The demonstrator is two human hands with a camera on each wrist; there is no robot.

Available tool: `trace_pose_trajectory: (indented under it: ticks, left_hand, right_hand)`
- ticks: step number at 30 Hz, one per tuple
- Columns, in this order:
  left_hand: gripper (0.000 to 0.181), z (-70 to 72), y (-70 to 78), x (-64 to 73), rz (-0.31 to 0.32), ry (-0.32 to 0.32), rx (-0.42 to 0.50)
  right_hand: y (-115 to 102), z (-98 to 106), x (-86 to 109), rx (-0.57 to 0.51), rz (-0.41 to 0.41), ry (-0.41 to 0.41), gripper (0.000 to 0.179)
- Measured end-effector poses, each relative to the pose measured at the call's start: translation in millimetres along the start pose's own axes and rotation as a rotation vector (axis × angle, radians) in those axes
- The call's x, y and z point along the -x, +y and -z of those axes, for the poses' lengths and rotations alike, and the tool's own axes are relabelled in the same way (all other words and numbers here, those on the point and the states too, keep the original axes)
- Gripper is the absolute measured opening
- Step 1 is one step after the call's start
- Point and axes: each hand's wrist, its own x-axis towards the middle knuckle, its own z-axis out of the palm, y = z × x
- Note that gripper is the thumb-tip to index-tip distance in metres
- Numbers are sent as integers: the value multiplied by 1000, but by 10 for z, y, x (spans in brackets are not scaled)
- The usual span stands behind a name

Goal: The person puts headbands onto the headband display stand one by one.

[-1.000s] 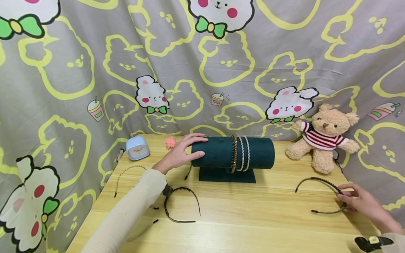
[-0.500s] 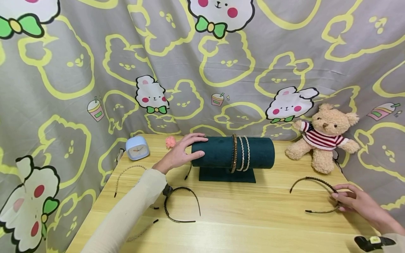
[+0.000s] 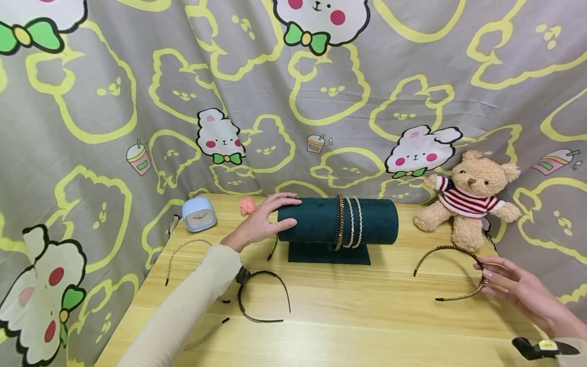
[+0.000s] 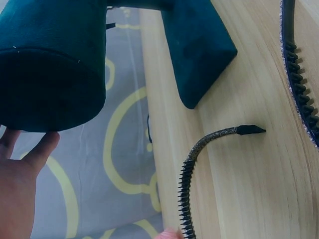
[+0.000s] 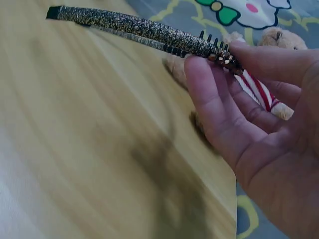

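My left hand (image 3: pixel 261 219) rests on the left end of a dark green velvet roll stand (image 3: pixel 307 219), fingers over the top and thumb at the front. Around the roll sit a brown-gold toothed headband (image 3: pixel 339 224) and two pale beaded headbands (image 3: pixel 358 224). Over the right side of the table, my right hand (image 3: pixel 518 285) pinches one side of a beaded headband (image 3: pixel 451 248) between thumb and fingers; its open ends point left. Glittery wrapping and small teeth show on this headband (image 5: pixel 134 32) in the right wrist view.
A black toothed headband (image 3: pixel 263 321) lies front left, near pale headbands (image 3: pixel 185 243) partly hidden by my left arm. Another toothed headband (image 4: pixel 185 184) lies beside the stand. A blue clock (image 3: pixel 198 214), a pink item (image 3: pixel 247 206) and a teddy bear (image 3: pixel 474 199) line the back.
My right hand has moved left and slightly up with the headband, which now appears higher over the table. My left hand and the stand have stayed in place.
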Motion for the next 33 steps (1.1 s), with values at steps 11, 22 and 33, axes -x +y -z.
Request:
trace_pose_trajectory:
  ticks: [11, 22, 33]
  left_hand:
    - [49, 1, -6, -4, 3, 1, -13]
    - [48, 6, 14, -6, 8, 2, -1]
    - [47, -4, -10, -2, -7, 3, 12]
  right_hand:
    - [-283, -241, -149, -92, 84, -68, 48]
    - [-605, -500, -334, 110, 123, -31, 38]
    - [-937, -975, -536, 428, 195, 93, 37]
